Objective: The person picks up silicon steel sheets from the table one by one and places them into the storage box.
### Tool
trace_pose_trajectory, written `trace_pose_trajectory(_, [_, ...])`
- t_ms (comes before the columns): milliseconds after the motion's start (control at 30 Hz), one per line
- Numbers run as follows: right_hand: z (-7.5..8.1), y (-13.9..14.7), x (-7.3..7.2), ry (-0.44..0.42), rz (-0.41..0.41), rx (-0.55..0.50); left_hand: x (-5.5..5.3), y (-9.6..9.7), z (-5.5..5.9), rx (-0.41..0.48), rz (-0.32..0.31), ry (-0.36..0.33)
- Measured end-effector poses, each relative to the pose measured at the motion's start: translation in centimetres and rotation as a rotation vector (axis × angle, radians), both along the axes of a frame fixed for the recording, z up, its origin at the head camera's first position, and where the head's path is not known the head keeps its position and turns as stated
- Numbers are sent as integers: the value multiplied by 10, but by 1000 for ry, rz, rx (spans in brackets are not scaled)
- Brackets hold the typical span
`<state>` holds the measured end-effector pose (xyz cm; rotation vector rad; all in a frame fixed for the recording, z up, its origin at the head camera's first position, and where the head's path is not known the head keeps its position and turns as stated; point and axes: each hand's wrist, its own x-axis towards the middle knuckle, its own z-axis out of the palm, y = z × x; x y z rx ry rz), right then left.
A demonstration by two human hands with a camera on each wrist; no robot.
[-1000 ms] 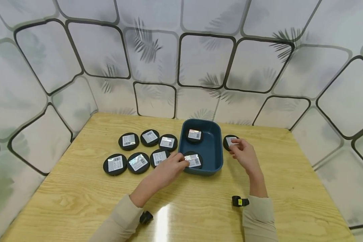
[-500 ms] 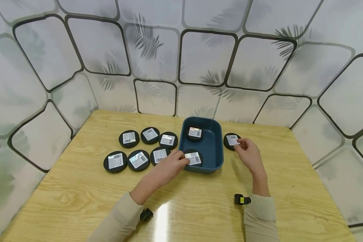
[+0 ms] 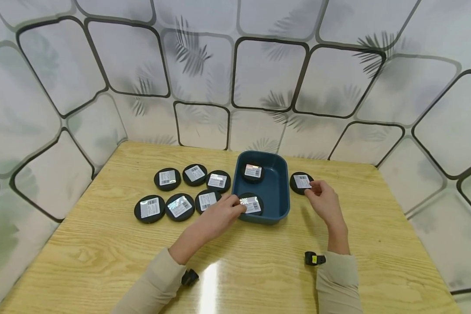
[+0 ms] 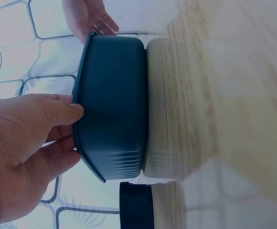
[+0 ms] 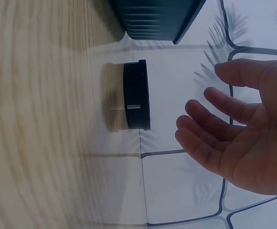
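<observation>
On my head view I see a table [image 3: 380, 261] of yellowish wood with visible grain. Pale walls [image 3: 268, 76] stand behind it and at both sides, patterned with rounded dark outlines and grey leaves. Toward its near edge shines one bright reflection [image 3: 209, 288].

Right hand [image 3: 326, 203] now further right, fingertips off the middle of the disc [image 3: 301, 183] beside the box [image 3: 274, 187], more of its label [image 3: 302, 180] showing.

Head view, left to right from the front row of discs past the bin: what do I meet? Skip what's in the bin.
First disc, second disc, third disc, bin, outer disc, right hand. Left out: left hand, overlapping third disc and bin.
</observation>
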<state>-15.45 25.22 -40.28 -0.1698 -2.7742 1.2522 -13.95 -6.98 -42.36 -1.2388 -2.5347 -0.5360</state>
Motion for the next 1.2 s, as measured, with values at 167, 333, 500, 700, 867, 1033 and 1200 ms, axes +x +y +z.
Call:
trace_pose_trajectory(167, [0,1,-1,-36,1,1,0,0,0,3,-5,12])
trace_pose_trajectory(333, [-4,2,-4,-37,-3,12,-1,0,-1,8,-13,19])
trace_pose_trajectory(500, [-6,2,-5,-32,-15,27,-1,1,-1,3,-13,33])
trace_pose_trajectory(700, [-7,1,-7,-42,-32,35,-1,1,-1,2,-23,63])
trace_pose_trajectory(867, [-10,1,-8,-38,-20,38,-1,1,-2,3,-31,83])
trace_pose_trajectory(1033, [-12,0,-10,-52,-17,43,-1,1,-2,-2,-35,99])
trace_pose_trajectory(1200, [-15,-1,-11,-53,-20,50,-1,1,-3,-16,-37,113])
